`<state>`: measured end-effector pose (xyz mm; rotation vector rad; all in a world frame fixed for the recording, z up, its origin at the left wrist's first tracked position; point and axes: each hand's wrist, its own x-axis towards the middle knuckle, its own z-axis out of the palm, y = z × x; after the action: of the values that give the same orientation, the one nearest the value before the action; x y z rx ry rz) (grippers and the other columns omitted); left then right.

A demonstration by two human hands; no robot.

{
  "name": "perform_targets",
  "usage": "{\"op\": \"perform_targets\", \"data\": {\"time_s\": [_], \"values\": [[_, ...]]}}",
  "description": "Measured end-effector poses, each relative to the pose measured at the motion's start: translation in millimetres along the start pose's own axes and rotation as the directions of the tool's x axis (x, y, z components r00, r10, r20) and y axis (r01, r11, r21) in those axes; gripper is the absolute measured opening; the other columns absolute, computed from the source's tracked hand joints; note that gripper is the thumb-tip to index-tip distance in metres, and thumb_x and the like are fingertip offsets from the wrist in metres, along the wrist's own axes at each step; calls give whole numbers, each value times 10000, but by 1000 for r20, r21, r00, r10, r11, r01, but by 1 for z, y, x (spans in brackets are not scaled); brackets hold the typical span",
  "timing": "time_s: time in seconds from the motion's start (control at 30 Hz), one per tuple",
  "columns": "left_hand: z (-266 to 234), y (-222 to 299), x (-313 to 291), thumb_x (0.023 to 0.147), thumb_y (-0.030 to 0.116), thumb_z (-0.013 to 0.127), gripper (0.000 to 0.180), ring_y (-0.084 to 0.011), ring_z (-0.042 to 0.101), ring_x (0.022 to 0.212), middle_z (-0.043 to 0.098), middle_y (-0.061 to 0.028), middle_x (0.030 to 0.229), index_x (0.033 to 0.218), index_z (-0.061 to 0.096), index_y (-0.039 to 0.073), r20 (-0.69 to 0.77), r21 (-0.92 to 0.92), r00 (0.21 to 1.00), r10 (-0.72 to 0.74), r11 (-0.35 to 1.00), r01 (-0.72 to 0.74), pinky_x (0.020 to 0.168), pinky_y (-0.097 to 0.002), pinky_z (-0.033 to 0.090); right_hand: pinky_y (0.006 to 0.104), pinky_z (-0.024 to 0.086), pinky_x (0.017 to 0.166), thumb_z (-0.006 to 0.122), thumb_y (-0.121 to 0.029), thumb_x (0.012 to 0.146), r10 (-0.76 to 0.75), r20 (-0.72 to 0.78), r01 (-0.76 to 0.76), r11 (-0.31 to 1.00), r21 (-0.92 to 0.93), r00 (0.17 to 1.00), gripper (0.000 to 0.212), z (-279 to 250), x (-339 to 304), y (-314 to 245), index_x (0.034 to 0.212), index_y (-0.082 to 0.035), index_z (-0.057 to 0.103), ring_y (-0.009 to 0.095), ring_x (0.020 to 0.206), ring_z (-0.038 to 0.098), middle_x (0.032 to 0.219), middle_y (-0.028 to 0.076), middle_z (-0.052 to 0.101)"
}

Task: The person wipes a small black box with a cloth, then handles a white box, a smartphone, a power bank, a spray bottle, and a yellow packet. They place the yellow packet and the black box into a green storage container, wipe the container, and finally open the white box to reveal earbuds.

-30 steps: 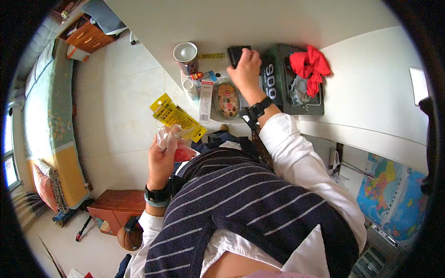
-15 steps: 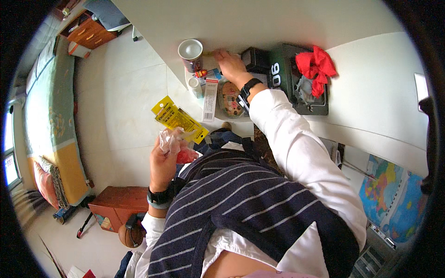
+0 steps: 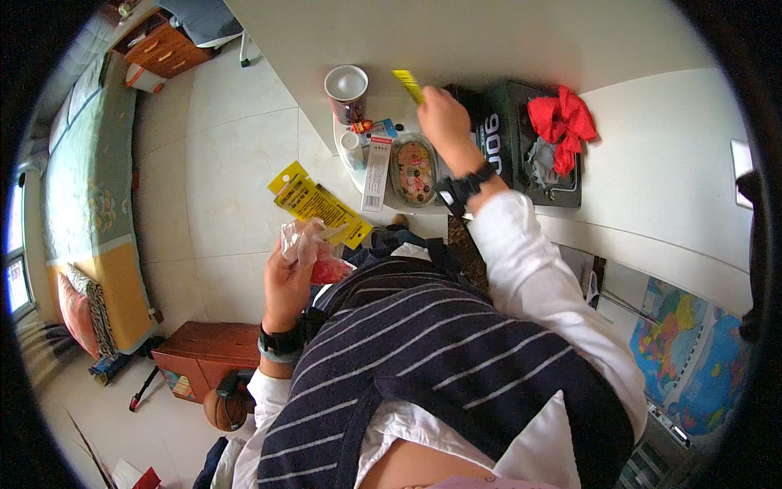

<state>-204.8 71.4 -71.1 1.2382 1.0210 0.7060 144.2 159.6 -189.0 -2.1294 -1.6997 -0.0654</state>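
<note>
In my left hand [image 3: 285, 285], closed at the lower left, are a flat yellow packet [image 3: 318, 202] with dark print and a crumpled clear plastic bag [image 3: 303, 242]. Something red [image 3: 330, 269] shows by that bag, partly behind the fingers. Over the far end of the shelf top, my right hand [image 3: 446, 122] grips a narrow yellow strip-like thing [image 3: 408, 85]; its exact kind is unclear. Below that hand lies an oval clear-lidded tin [image 3: 414, 171] with a patterned top. Left of the tin is a long white box [image 3: 375, 173].
A paper cup [image 3: 347, 91], a white bottle [image 3: 351, 148] and small red and blue packets [image 3: 379, 128] crowd the left corner of the white top [image 3: 391, 110]. Right of my hand stands a black box [image 3: 505, 122], beside a dark bin with red cloth [image 3: 562, 122].
My right hand has moved right and lifted, with the yellow strip now raised beside the wall. The oval tin is less covered by my arm. My left hand stays almost still.
</note>
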Motion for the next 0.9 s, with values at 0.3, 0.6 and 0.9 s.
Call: {"op": "perform_targets", "data": {"time_s": [0.3, 0.6, 0.9], "values": [[-7, 12, 11, 954, 45, 492, 313, -131, 585, 961, 591, -63, 1174, 1254, 568, 2, 252, -195, 968, -8, 979, 59, 840, -275, 491, 232, 497, 734, 623, -128, 904, -63, 556, -554, 43, 831, 829, 144, -146, -58, -67, 998, -19, 615, 80, 782, 607, 885, 14, 658], [-6, 22, 19, 951, 43, 487, 219, -157, 574, 1020, 573, -88, 1247, 1106, 620, -37, 338, -177, 940, 43, 984, 19, 880, -296, 480, 255, 469, 823, 641, -48, 861, -115, 369, -379, -78, 922, 922, 103, -194, -66, -110, 952, -52, 593, 119, 919, 594, 988, 62, 648], [0, 18, 23, 932, 130, 561, 302, -171, 603, 962, 614, -93, 1152, 1175, 593, -46, 293, -235, 953, 71, 972, 0, 872, -313, 479, 343, 351, 942, 752, -63, 698, -116, -150, 188, 507, 841, 982, 171, -227, -68, -94, 741, -201, 660, 209, 1198, 448, 1309, 71, 502]]}}
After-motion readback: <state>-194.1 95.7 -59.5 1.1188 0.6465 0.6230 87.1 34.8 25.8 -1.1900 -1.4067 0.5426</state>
